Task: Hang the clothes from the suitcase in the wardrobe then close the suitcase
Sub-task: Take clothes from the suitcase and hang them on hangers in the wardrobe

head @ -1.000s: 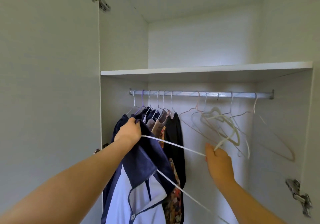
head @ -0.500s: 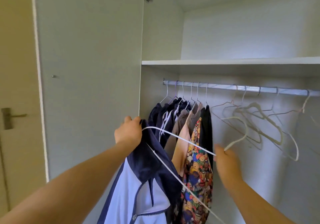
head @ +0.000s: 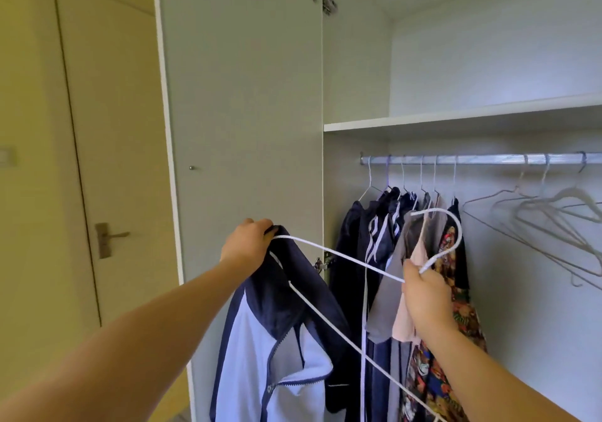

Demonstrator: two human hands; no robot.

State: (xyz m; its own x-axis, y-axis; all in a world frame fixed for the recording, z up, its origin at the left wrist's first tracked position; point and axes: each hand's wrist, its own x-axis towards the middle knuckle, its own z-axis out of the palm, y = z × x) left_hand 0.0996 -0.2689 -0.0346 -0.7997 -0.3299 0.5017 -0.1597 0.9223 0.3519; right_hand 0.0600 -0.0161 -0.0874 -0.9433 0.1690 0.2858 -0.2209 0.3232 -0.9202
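- The left hand is nearest, its fingers curled tight round the dark collar of a navy and pale blue jacket and one end of a white hanger.
- The jacket hangs down from that fist, in front of the open wardrobe door.
- The right hand pinches the hanger's neck just below its hook, fingers closed on the wire.
- Behind the hands, hung clothes crowd the left end of the rail.
- Bare hangers hang further right.
- A white shelf spans above the rail.
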